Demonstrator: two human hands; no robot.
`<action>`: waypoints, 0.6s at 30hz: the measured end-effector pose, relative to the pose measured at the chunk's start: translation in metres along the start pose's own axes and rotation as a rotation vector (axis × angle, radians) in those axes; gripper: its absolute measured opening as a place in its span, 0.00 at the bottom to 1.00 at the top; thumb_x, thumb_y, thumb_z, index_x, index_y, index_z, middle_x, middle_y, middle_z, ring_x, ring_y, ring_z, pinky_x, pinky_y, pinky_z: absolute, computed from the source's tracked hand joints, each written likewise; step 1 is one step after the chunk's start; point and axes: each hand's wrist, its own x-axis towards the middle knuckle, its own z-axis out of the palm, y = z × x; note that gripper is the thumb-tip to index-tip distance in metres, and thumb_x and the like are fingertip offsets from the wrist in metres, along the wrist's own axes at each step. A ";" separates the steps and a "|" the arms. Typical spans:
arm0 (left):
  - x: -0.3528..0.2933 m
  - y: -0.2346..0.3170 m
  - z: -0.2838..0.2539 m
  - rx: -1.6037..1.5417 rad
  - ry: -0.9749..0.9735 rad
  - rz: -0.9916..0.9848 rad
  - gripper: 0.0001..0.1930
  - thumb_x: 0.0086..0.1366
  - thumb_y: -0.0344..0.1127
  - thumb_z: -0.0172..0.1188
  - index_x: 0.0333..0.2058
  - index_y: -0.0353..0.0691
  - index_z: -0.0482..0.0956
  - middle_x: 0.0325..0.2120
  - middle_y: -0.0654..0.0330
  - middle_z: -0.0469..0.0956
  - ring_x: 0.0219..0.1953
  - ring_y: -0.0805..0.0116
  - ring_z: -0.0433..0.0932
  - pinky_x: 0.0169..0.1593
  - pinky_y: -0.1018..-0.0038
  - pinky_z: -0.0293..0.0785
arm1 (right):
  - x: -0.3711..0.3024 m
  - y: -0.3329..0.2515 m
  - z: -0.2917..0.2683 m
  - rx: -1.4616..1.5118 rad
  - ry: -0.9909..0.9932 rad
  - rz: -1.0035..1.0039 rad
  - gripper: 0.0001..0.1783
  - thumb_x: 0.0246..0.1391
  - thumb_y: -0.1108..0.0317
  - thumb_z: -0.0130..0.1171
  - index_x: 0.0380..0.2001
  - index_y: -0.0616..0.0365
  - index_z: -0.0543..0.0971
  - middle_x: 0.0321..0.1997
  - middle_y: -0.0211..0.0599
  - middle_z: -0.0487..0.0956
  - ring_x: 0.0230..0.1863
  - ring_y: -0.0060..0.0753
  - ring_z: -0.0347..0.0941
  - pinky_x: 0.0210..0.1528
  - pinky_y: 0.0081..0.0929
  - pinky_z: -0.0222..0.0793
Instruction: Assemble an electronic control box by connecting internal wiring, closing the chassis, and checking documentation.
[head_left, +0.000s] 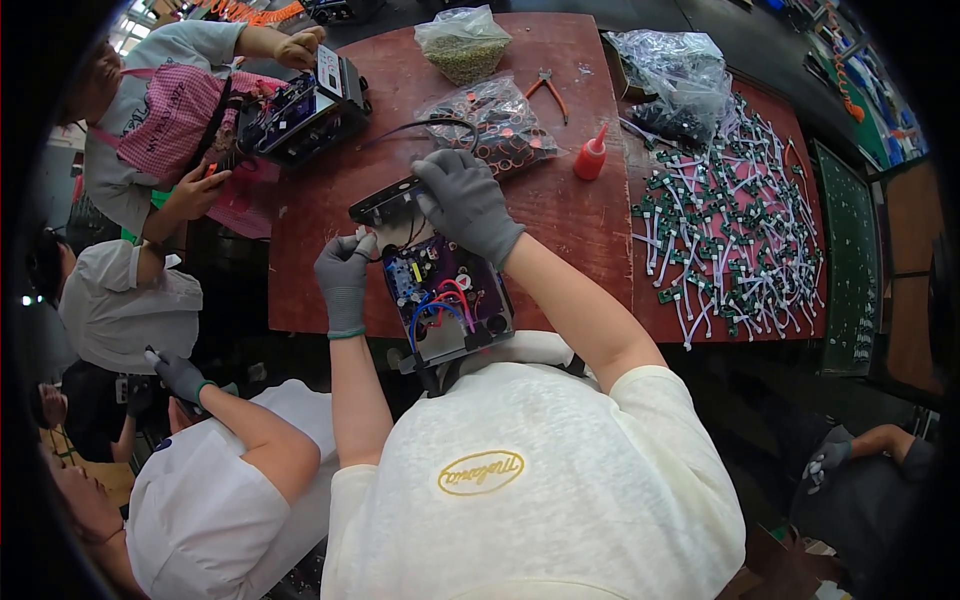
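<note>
An opened electronic device (pixel 450 300) with a purple circuit board and red and blue wires lies at the near edge of the red-brown table (pixel 560 215). Its black front panel (pixel 385 200) is tilted up behind it. My right hand (pixel 465 200), in a grey glove, grips the panel's right end from above. Gloved the same way, my left hand (pixel 345 275) pinches a small white piece at the device's left edge, by the wires.
A red glue bottle (pixel 590 158), orange-handled pliers (pixel 547 90) and clear bags of parts (pixel 500 125) lie further back. A heap of small green boards with white leads (pixel 730 230) covers the right side. Other people work at the left and lower right.
</note>
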 end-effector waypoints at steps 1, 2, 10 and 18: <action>0.001 0.000 0.000 0.002 0.003 0.001 0.06 0.55 0.32 0.64 0.27 0.36 0.79 0.23 0.63 0.79 0.25 0.72 0.75 0.32 0.76 0.71 | 0.000 -0.001 0.001 -0.007 0.003 -0.004 0.20 0.44 0.66 0.58 0.44 0.53 0.71 0.41 0.38 0.70 0.44 0.45 0.68 0.48 0.39 0.65; 0.003 -0.001 -0.001 0.211 0.007 0.062 0.08 0.54 0.34 0.65 0.25 0.36 0.79 0.21 0.61 0.78 0.23 0.70 0.75 0.30 0.74 0.70 | 0.001 -0.002 0.001 -0.004 0.004 -0.006 0.20 0.44 0.66 0.58 0.44 0.53 0.71 0.41 0.38 0.70 0.44 0.45 0.68 0.48 0.39 0.65; -0.001 0.012 0.017 0.724 0.020 0.187 0.15 0.49 0.42 0.64 0.16 0.37 0.74 0.16 0.54 0.74 0.22 0.56 0.74 0.28 0.64 0.68 | 0.000 0.002 0.007 -0.006 -0.004 0.005 0.20 0.42 0.64 0.58 0.43 0.50 0.71 0.43 0.35 0.69 0.46 0.41 0.66 0.46 0.40 0.62; 0.002 0.002 0.023 0.801 0.040 0.182 0.13 0.50 0.41 0.62 0.16 0.38 0.73 0.18 0.53 0.73 0.27 0.54 0.73 0.31 0.60 0.67 | 0.000 0.003 0.008 0.006 0.005 0.011 0.20 0.42 0.64 0.58 0.43 0.50 0.71 0.43 0.36 0.69 0.46 0.41 0.66 0.46 0.40 0.62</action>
